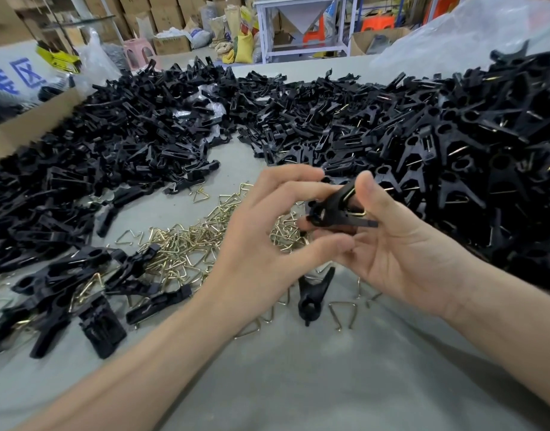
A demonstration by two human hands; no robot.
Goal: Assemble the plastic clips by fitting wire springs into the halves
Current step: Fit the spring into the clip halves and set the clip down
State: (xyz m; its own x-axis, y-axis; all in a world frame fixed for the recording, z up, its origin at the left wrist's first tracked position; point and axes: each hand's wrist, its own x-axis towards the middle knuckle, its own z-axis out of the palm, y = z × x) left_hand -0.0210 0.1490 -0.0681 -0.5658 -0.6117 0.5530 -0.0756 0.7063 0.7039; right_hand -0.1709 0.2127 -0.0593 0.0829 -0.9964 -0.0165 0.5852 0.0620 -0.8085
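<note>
A grey table (pixel 298 384) fills most of the room in front of the person, and near its middle lies a pile of springs (pixel 186 247), brass-coloured wire bent into triangles. Behind and to the left of that pile sprawls a heap of clip halves (pixel 127 126), all black plastic. To the right of the pile a heap of finished clips (pixel 469 135) rises higher, with wire glinting among them. Far left of the pile sits the corner of a cardboard box (pixel 28 126).

Just right of the pile and above it, both hands meet. The right hand (pixel 401 250) pinches a black clip (pixel 336 209), thumb pressed on top and fingers curled beneath. The left hand (pixel 267 244) is curled too, its fingertips against the clip's rounded end and its thumb tucked below. A spring (pixel 350 194) shows between the clip's two halves.

On the table just right of the pile and nearer the person, a lone clip (pixel 311 293) lies flat.
</note>
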